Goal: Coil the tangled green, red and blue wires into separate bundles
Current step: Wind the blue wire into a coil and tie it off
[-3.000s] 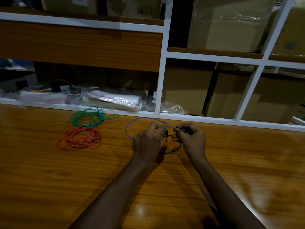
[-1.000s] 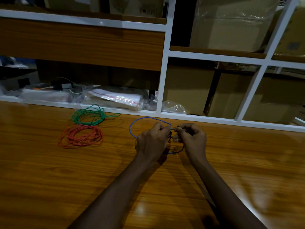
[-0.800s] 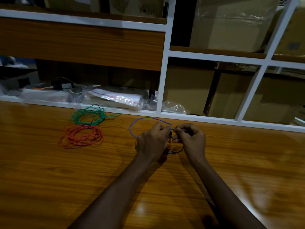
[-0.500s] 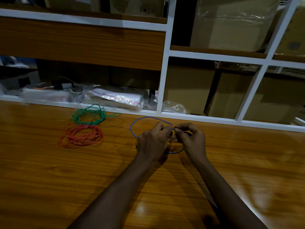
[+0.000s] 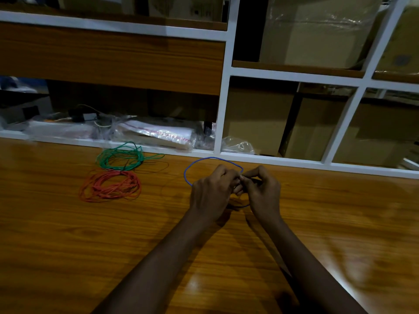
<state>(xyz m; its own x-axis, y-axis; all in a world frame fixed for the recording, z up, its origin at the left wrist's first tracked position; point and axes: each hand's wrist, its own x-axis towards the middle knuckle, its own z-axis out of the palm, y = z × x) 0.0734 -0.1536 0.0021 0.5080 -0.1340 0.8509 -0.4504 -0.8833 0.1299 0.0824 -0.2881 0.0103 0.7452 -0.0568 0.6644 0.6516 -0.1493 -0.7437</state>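
A thin blue wire (image 5: 199, 162) forms a loop on the wooden table (image 5: 68, 234), arching behind my hands; a short stretch shows again under my right hand. My left hand (image 5: 212, 193) and my right hand (image 5: 263, 193) meet fingertip to fingertip over the loop's near side, both pinching the blue wire. The wire between the fingers is mostly hidden. To the left lie two coiled bundles: the green wire (image 5: 120, 156) at the back with a loose tail running right, and the red wire (image 5: 111, 185) just in front of it.
A white-framed shelf unit (image 5: 223, 109) rises along the table's far edge. Its lower left bay holds plastic bags (image 5: 158, 132) and cables; cardboard boxes (image 5: 256, 118) fill the bays to the right.
My hands stay at the blue wire with only small finger movements. The view has shifted slightly. The green and red bundles have not moved.
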